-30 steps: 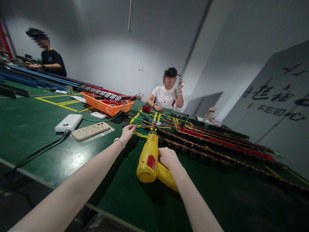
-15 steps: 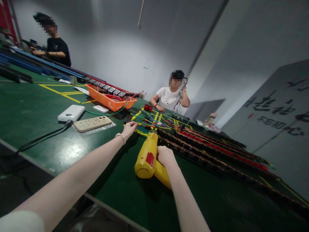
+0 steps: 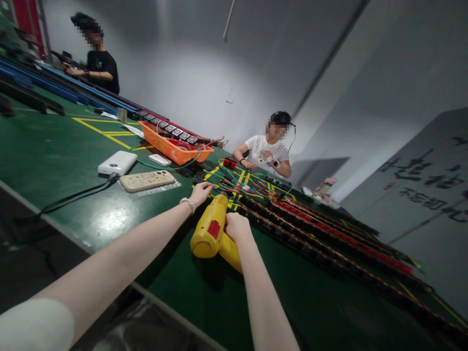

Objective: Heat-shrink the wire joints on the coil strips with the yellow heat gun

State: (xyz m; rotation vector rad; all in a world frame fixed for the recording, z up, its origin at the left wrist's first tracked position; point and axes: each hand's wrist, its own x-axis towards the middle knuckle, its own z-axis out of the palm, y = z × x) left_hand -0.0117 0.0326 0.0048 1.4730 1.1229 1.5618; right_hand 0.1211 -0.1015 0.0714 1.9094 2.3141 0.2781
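Right hand (image 3: 237, 226): you've got it wrapped round the handle of the yellow gun (image 3: 208, 231), which is right of the basket (image 3: 181, 157) and nearer you, nozzle pointing away from you. Your left hand (image 3: 201, 194) is at the wires (image 3: 234, 187), on the basket's near right, fingertips bunched, can't tell whether clamped on one. Phone (image 3: 148, 180) and power bank (image 3: 117, 162) lie to the basket's near left; co-worker (image 3: 268, 151) in white sits to its right.
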